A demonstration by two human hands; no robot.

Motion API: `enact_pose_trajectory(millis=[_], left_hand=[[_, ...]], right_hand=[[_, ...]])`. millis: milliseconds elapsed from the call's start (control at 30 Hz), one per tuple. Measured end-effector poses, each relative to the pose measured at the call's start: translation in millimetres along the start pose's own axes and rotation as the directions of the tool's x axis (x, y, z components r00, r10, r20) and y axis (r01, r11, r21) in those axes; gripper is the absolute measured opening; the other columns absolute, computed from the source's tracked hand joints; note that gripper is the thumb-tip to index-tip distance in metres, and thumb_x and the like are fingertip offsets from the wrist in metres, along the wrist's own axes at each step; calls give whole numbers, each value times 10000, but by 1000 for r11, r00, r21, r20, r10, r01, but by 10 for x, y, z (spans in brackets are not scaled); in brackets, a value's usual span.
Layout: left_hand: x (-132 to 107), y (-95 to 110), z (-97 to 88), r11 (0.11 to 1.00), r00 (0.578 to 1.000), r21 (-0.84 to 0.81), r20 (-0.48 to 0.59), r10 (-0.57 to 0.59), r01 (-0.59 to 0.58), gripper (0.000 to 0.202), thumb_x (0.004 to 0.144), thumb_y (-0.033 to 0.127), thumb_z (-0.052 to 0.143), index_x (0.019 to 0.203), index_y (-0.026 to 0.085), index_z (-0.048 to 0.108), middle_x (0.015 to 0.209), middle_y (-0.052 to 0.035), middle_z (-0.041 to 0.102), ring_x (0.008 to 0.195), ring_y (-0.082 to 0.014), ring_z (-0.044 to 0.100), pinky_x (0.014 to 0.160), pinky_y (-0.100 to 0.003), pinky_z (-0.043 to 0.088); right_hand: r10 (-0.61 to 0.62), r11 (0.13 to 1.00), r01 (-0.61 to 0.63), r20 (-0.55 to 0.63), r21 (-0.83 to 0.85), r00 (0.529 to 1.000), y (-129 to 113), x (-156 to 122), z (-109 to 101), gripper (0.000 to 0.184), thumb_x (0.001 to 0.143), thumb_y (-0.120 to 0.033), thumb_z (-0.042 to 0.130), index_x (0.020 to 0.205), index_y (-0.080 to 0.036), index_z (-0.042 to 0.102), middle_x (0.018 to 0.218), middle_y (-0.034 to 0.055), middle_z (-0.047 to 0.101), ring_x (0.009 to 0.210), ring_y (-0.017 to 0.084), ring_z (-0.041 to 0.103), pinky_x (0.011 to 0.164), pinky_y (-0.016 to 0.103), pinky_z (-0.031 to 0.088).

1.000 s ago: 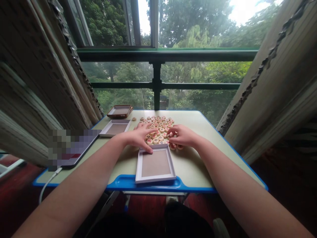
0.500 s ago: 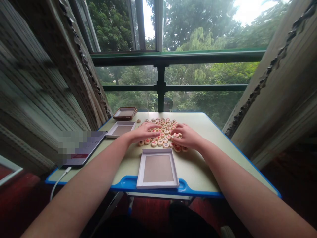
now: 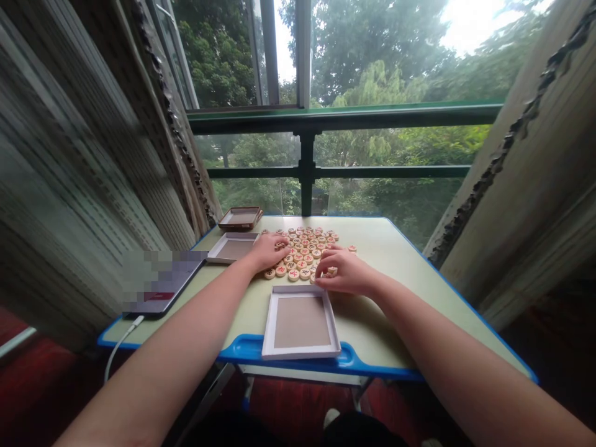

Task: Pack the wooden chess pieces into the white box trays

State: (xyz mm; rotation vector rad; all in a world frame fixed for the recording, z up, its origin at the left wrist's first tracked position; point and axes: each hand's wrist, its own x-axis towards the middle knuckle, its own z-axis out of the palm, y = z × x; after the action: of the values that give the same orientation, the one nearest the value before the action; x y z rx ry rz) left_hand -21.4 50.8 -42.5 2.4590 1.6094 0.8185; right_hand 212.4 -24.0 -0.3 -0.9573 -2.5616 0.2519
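Many round wooden xiangqi pieces [image 3: 305,259] with red and dark characters lie flat in a patch on the table [image 3: 391,248]. At the patch's left edge rests my left hand [image 3: 270,250], its fingers loosely apart over the pieces there. My right hand [image 3: 345,271] arches over the near right edge with curved, parted fingers, touching pieces; some are hidden beneath it. One piece [image 3: 352,248] lies just beyond that hand. Nearest me is a shallow white box tray [image 3: 302,321] with nothing in it.
A second white tray [image 3: 233,248] stands left of the pieces, with a brown shallow box [image 3: 239,217] behind it. A dark tablet-like device [image 3: 170,288], partly blurred out, lies on the left with a white cable [image 3: 114,354]. Curtains flank the table; a green railing [image 3: 344,118] crosses the window.
My left hand has drawn left, to the edge of the pieces. My right hand has come nearer to me, and pieces at the right edge have shifted. The view has tilted slightly.
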Motion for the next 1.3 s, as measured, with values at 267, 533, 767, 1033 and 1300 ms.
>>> enact_pose_trajectory(millis=[267, 533, 767, 1033, 1300], left_hand=[[-10, 109, -56, 993, 994, -30, 8, 112, -112, 318, 754, 397, 524, 922, 193, 701, 1064, -70, 645, 1028, -223, 558, 972, -365, 389], [-18, 139, -10, 983, 986, -108, 55, 155, -148, 244, 743, 343, 553, 832, 197, 727, 1056, -65, 647, 1021, -214, 572, 948, -335, 424], [-12, 166, -40, 968, 986, -204, 50, 158, -145, 399, 763, 497, 519, 960, 201, 698, 1014, -69, 676, 1004, -226, 588, 923, -352, 437], [-42, 205, -122, 966, 988, -217, 17, 151, -144, 512, 796, 524, 449, 1139, 175, 598, 1221, -93, 574, 1150, -224, 503, 997, -348, 366], [-57, 183, -14, 991, 982, -46, 151, -116, 125, 731, 841, 589, 257, 1425, 160, 163, 1489, -102, 127, 1364, -283, -4, 1087, -467, 125]], right_hand=[[19, 1000, -18, -14, 7, 1000, 36, 6, 39, 105, 711, -227, 598, 648, -187, 672, 674, 13, 614, 703, 150, 521, 785, 307, 406], [222, 956, -267, -298, -121, 928, 272, 20, 129, 174, 776, -258, 531, 795, -195, 692, 869, 67, 623, 824, 194, 514, 792, 336, 409], [178, 982, -189, -477, 26, 861, 330, 56, 143, 198, 801, -201, 479, 858, -193, 668, 910, 63, 594, 866, 169, 553, 800, 282, 428], [407, 892, -442, -257, -95, 877, 383, 51, 179, 245, 791, -248, 459, 834, -191, 693, 934, 60, 660, 887, 188, 562, 850, 298, 394], [768, 567, -814, -278, -123, 577, 619, -28, 122, 617, 846, -507, 290, 1253, -90, 494, 1285, 255, 449, 1203, 389, 372, 932, 578, 271]])
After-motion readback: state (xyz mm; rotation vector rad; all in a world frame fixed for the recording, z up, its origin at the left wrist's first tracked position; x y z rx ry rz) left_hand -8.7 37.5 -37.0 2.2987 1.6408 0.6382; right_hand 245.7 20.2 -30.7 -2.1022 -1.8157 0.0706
